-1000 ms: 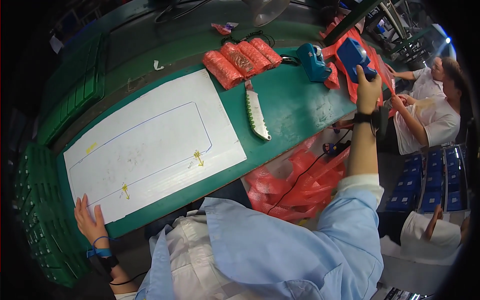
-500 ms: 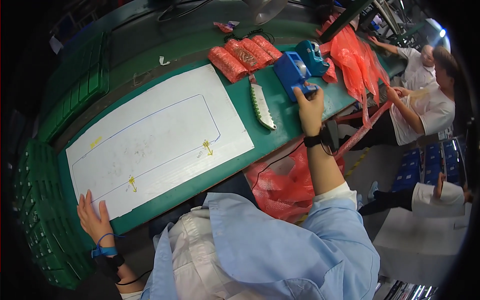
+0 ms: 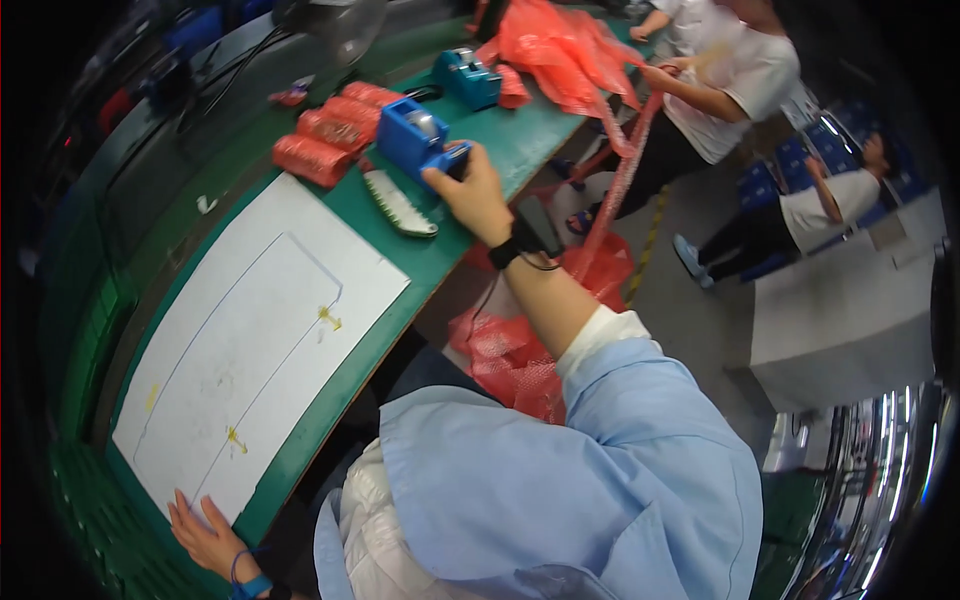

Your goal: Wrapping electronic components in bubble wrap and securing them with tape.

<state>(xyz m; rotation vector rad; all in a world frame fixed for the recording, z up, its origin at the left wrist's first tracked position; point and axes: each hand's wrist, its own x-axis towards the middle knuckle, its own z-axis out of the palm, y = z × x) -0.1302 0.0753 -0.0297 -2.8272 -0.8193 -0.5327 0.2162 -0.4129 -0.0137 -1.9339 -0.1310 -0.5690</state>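
Right hand point(image 3: 476, 197) holds blue tape dispenser point(image 3: 402, 142); contact seems partly hidden.

Factory workshop — green workbench point(image 3: 545, 130), bubble wrap point(image 3: 560, 55), co-workers point(image 3: 740, 75).

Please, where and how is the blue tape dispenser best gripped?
Probably by the low, projecting end of the blue tape dispenser, coming from the near right, as the right hand does: that end points toward this hand, while the bulkier body carries the tape roll.
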